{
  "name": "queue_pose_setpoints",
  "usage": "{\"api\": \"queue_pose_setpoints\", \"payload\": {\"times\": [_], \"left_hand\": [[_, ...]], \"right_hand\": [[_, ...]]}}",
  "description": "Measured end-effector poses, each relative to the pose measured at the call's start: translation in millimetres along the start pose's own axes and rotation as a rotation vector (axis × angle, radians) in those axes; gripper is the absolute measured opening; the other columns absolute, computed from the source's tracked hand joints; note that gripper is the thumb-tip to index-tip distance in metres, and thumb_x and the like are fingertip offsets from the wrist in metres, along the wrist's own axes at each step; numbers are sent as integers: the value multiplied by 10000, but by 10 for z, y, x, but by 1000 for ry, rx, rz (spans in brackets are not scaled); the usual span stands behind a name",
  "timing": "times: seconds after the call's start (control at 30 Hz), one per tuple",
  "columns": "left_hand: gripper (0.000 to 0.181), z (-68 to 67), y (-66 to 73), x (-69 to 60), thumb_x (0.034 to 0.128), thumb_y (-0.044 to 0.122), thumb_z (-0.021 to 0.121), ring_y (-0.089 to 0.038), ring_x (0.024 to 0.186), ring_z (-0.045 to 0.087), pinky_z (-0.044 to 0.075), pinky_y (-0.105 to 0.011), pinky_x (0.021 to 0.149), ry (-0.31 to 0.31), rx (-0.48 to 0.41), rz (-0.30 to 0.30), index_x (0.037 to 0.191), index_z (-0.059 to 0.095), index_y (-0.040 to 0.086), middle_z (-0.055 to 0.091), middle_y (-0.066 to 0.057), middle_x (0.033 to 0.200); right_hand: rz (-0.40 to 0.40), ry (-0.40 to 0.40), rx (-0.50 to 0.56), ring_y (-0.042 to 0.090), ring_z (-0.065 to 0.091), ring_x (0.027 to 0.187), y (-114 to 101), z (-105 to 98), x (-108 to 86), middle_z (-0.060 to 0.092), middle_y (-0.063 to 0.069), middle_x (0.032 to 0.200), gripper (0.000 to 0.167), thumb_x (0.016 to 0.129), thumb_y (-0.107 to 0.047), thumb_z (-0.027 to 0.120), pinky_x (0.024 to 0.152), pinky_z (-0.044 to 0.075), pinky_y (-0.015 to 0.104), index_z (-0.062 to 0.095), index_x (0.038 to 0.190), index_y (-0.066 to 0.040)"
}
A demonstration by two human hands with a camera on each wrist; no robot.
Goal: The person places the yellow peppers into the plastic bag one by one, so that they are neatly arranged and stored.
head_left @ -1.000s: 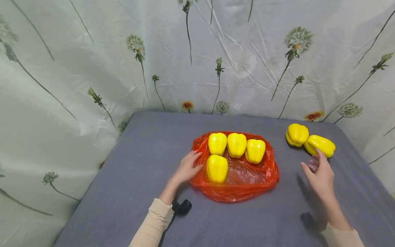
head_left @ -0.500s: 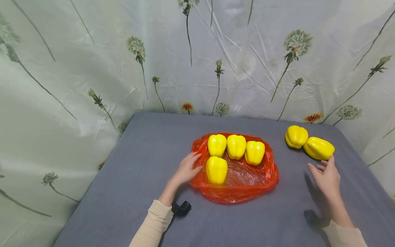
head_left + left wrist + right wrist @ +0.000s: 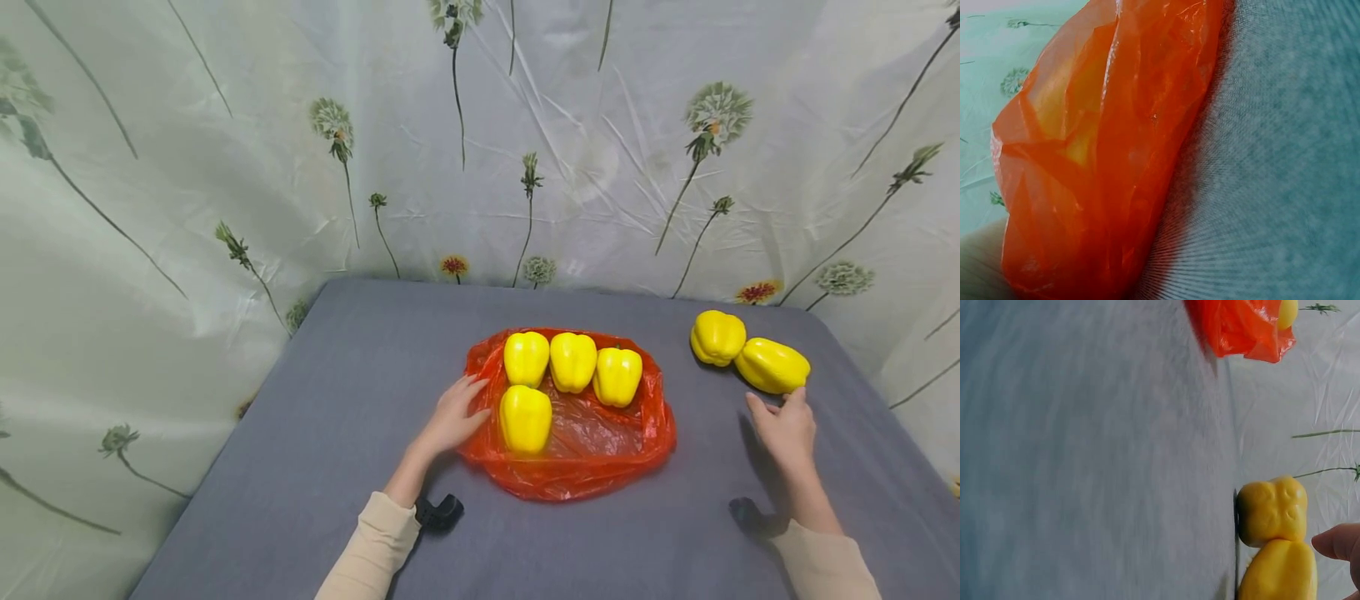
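In the head view my left hand (image 3: 452, 417) rests at the left rim of a red plastic bag (image 3: 577, 479), its fingers loosely extended over the edge. Several yellow bell peppers (image 3: 527, 418) stand in the bag, most along its back side, one in front at the left. My right hand (image 3: 786, 427) is at the right, its fingertips at the near end of a yellow bell pepper lying on its side (image 3: 772, 367). Its thumb stands apart from that pepper. Another yellow bell pepper (image 3: 717, 337) touches the lying one. The right wrist view shows the thumb (image 3: 1337, 542) beside both.
A grey cloth-covered table (image 3: 360, 350) carries everything. A pale curtain (image 3: 420, 108) printed with dandelions hangs behind it and along the left. In the left wrist view the bag wall (image 3: 1122, 156) hides most of the left hand.
My right hand first shifted right along the lying bell pepper, then its fingertips came up to the pepper's near end. The left hand stays at the bag's rim. The whole view tilts slightly.
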State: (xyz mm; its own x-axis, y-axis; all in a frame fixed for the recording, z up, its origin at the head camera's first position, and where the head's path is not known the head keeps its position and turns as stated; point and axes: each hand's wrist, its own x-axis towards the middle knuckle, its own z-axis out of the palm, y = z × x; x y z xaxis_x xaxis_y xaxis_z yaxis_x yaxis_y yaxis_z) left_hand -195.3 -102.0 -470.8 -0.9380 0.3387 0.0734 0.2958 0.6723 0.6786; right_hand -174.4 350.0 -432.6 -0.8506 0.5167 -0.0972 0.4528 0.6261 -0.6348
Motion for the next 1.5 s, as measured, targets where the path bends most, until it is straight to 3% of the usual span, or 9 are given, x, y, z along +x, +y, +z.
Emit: {"api": "queue_pose_setpoints", "payload": {"times": [0.27, 0.43, 0.6, 0.8, 1.0, 1.2, 1.5], "left_hand": [[522, -1, -10, -2, 909, 229, 555, -380, 1409, 273, 227, -576, 1141, 9, 8, -1, 1384, 438, 46, 379, -190, 1478], [526, 6, -17, -3, 910, 238, 554, -376, 1410, 272, 228, -576, 1140, 2, 14, 1, 1388, 433, 53, 378, -182, 1481], [524, 13, -27, -13, 912, 244, 548, -371, 1409, 276, 225, -573, 1143, 1, 12, 2, 1387, 435, 54, 381, -180, 1480], [522, 21, -41, -36, 909, 233, 549, -379, 1407, 279, 225, -575, 1141, 4, 7, -2, 1382, 439, 43, 385, -190, 1475], [515, 24, -32, -8, 918, 239, 545, -377, 1412, 270, 222, -566, 1147, -2, 24, 11, 1388, 437, 58, 386, -183, 1477], [518, 1, 6, -4, 919, 239, 545, -376, 1413, 267, 218, -572, 1146, -13, 22, 3, 1389, 432, 54, 378, -185, 1481], [520, -25, 23, 0, 911, 228, 553, -383, 1405, 279, 225, -576, 1141, -12, 24, 8, 1383, 437, 41, 379, -194, 1478]], "right_hand": [[26, -2, 73, 521, 267, 1309, -4, 36, 98, 190, 417, 1432, 799, 952, -359, 347, 1113, 238, 579, -76, 1453, 97], [1, 40, 105, 532, 309, 1266, 30, 7, 178, 231, 436, 1393, 756, 949, -317, 357, 1090, 263, 593, -18, 1454, 102], [11, 52, 120, 551, 208, 1327, 64, -53, 266, 160, 449, 1423, 727, 952, -300, 314, 1131, 189, 588, -24, 1453, 104], [58, 11, 156, 491, 64, 1415, 63, -97, 342, 4, 364, 1511, 723, 964, -343, 242, 1176, 107, 554, -96, 1465, 53], [77, 35, 215, 440, 33, 1445, 61, -84, 357, -22, 287, 1550, 714, 965, -336, 271, 1188, 90, 539, -82, 1483, 4], [19, 35, 200, 450, 78, 1437, 70, -77, 382, 10, 250, 1565, 716, 961, -328, 323, 1182, 107, 549, -66, 1502, -68], [-100, -67, 181, 484, 39, 1423, 121, -117, 444, -56, 222, 1565, 760, 967, -377, 365, 1153, 73, 613, -153, 1490, -185]]}}
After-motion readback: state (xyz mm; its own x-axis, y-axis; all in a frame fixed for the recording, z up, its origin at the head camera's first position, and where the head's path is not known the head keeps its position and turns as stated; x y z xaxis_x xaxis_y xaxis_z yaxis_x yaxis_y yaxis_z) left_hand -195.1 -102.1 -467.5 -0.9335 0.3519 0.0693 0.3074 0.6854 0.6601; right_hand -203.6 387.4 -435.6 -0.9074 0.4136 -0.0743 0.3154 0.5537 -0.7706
